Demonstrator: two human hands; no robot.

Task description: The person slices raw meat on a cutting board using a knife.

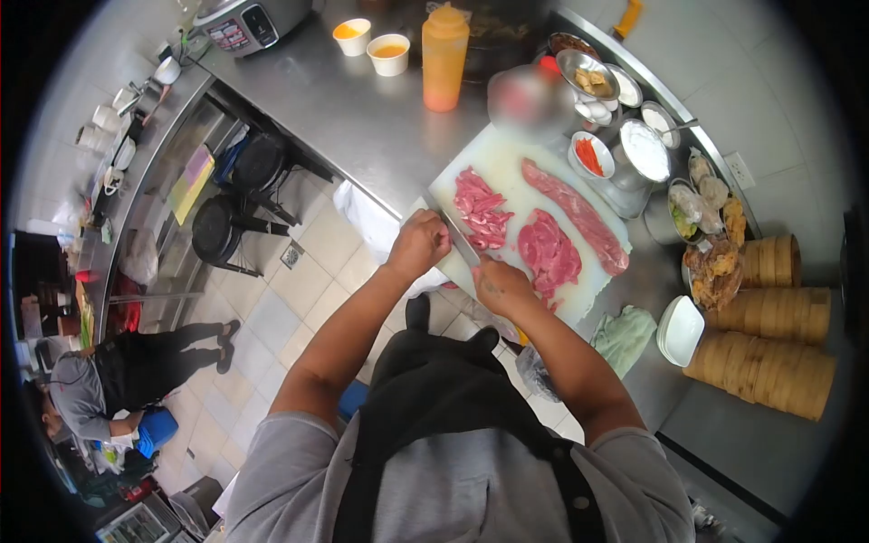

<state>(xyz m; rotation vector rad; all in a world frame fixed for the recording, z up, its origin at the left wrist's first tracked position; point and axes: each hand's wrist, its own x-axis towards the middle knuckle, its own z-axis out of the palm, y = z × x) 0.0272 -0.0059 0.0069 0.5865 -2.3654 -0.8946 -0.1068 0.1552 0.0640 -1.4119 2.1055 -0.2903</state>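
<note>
My right hand (504, 288) is wrapped round the handle of a knife at the near edge of a white cutting board (496, 154). The knife blade (457, 233) points up and to the left, flat edge near my left hand (421, 244). That hand is closed, its fingers curled beside the blade; what they hold, if anything, is hidden. On the board lie a pile of cut meat strips (480, 206), a heap of meat slices (549, 252) and a long whole piece of raw meat (579, 213).
Behind the board stand an orange squeeze bottle (445, 59) and two paper cups. To the right are a bowl of red strips (590, 156), bowls of white powder, a green cloth (625, 339), white dishes (680, 330) and bamboo steamers (765, 362). A co-worker (127, 380) stands at far left.
</note>
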